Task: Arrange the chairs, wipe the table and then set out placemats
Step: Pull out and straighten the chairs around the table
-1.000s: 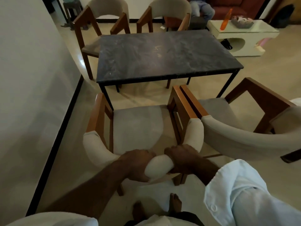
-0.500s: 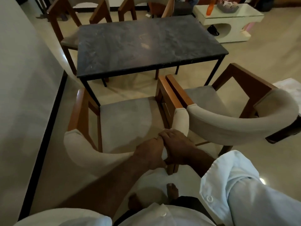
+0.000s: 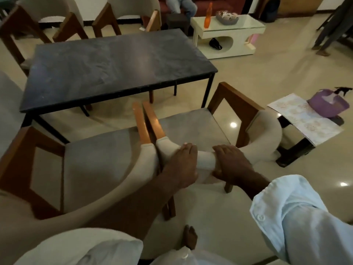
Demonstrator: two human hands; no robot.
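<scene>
Both hands grip the padded cream backrest of the right-hand armchair [image 3: 193,129], the nearer of 2 chairs standing side by side at the near long edge of the dark stone-topped table [image 3: 114,67]. The left hand [image 3: 181,165] is wrapped over the curved backrest just right of where it meets the wooden arm, fingers over the top and thumb underneath; the right hand [image 3: 232,165] is closed on the same backrest a little farther right, with a short stretch of cream padding showing between the 2 hands. The left-hand armchair [image 3: 99,159] stands touching or almost touching it, their orange-brown wooden arms running parallel toward the table. Both seats sit clear of the tabletop, not tucked beneath it. 2 more matching armchairs [image 3: 57,18] stand at the table's far side. To the right, well apart from the hands, patterned placemats [image 3: 298,119] lie on a small dark side table [image 3: 298,148], with a purple basin [image 3: 327,105] resting on them. A bare foot [image 3: 190,237] shows on the tiled floor below the hands.
</scene>
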